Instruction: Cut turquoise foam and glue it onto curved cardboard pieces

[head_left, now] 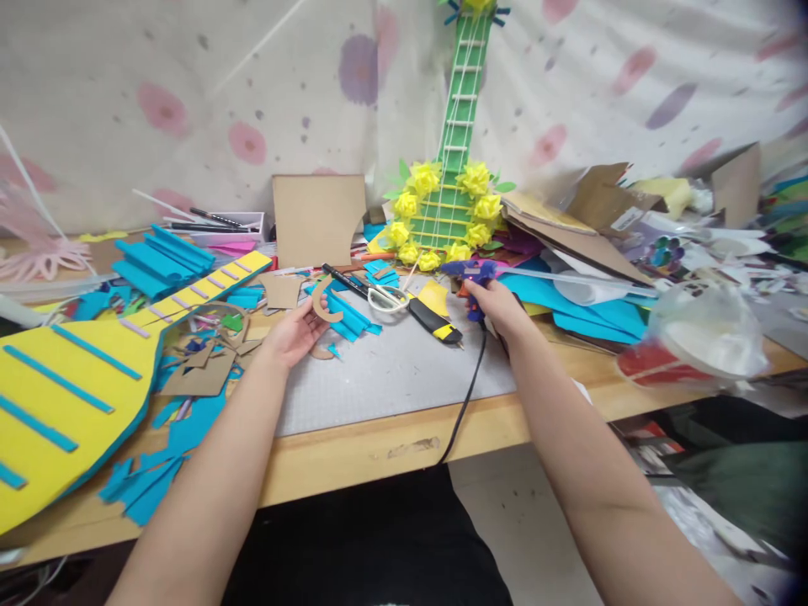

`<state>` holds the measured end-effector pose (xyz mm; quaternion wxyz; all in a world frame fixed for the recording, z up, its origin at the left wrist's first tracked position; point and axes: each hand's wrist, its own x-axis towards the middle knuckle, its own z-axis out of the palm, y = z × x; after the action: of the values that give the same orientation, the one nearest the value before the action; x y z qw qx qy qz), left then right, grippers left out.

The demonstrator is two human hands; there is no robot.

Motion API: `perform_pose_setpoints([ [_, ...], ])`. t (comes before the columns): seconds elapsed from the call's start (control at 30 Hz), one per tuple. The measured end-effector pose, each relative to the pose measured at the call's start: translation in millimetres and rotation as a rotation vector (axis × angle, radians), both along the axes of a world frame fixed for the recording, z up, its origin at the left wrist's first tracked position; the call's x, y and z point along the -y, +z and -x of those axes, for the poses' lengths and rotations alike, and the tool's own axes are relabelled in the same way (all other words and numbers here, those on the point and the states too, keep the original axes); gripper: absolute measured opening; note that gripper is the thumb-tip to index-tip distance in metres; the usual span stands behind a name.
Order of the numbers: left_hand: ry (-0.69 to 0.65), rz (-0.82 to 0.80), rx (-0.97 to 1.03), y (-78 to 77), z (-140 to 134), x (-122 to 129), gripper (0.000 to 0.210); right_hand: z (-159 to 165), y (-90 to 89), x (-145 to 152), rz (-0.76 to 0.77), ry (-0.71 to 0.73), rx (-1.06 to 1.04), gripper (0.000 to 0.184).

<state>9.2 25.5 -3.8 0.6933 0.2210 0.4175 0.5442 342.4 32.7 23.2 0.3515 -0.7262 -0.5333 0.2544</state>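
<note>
Between its fingers, my left hand (pixel 295 335) holds a curved C-shaped cardboard piece (pixel 325 301) above the grey cutting mat (pixel 379 379). A second curved cardboard piece (pixel 322 353) lies below it, partly hidden. My right hand (pixel 496 305) is wrapped round a blue glue gun (pixel 472 271) with an orange trigger; its black cord (pixel 468 404) runs down over the table edge. Between my hands lie scissors (pixel 388 299) with white handles, a black-and-yellow utility knife (pixel 434 321), a black pen (pixel 344 280) and folded blue paper (pixel 350 313).
A green paper instrument with yellow flowers (pixel 445 215) stands against the curtain. At left lies a yellow instrument shape (pixel 82 370) beside blue and cardboard scraps (pixel 199 374). A cardboard sheet (pixel 319 220) leans at the back. A plastic-covered red-and-white tub (pixel 688 341) stands at right.
</note>
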Motion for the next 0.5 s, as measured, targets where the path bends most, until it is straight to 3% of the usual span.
perform_pose_setpoints([
  [0.13, 0.012, -0.009, -0.008, 1.6, 0.3, 0.6, 0.021, 25.2, 19.9, 3.6, -0.152, 0.059, -0.32, 0.027],
  [0.23, 0.011, -0.009, -0.012, 2.9, 0.7, 1.3, 0.022, 58.8, 29.1, 12.8, -0.075, 0.304, -0.412, 0.033],
  [0.33, 0.0, -0.015, -0.008, 2.5, 3.3, 1.3, 0.022, 87.3, 31.8, 18.9, 0.031, 0.472, -0.33, 0.034],
  [0.5, -0.026, -0.06, 0.01, -0.2, 11.7, -0.7, 0.02, 108.8, 32.0, 16.2, 0.105, 0.58, -0.172, 0.035],
])
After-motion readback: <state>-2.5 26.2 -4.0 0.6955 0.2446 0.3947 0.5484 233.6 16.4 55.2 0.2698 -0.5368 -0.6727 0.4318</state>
